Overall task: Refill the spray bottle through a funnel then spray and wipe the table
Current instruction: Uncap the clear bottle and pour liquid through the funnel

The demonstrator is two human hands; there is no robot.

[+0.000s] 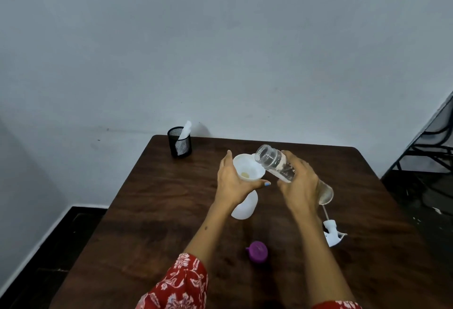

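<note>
A white spray bottle [245, 207] stands on the dark wooden table [152, 210] with a white funnel [250, 165] in its neck. My left hand [232, 181] grips the funnel and the bottle's neck. My right hand [300, 183] holds a clear water bottle [274, 161], tilted with its open mouth up and left beside the funnel's rim. A little water lies inside it. The white spray head [332, 231] with its tube lies on the table to the right. A purple cap [257, 251] sits near the front.
A black mesh cup [179, 142] holding a white cloth [185, 129] stands at the table's far left corner, by the wall. A dark metal frame [431, 142] stands on the floor to the right.
</note>
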